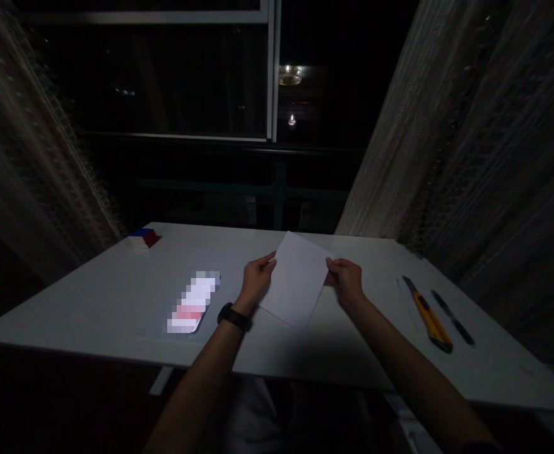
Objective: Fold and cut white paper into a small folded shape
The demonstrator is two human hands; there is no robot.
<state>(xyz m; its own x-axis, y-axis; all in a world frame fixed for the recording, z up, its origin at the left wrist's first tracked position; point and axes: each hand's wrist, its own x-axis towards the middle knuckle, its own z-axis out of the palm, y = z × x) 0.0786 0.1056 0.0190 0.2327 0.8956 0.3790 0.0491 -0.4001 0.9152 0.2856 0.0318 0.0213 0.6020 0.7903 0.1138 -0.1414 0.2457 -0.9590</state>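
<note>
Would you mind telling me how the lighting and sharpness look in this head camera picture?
Head view: very dim, edges nearly black; the white table and the sheet of paper between left hand and right hand catch most light; a lamp reflection glares in the window; wide-angle bending tilts the curtains.

Dim room at night, white table (92,296) under a dark window (163,75) with pale frame (271,69), small lights reflected in the glass (290,75), sheer curtains (471,145) hanging at both sides, deep shadow beneath the table.
</note>
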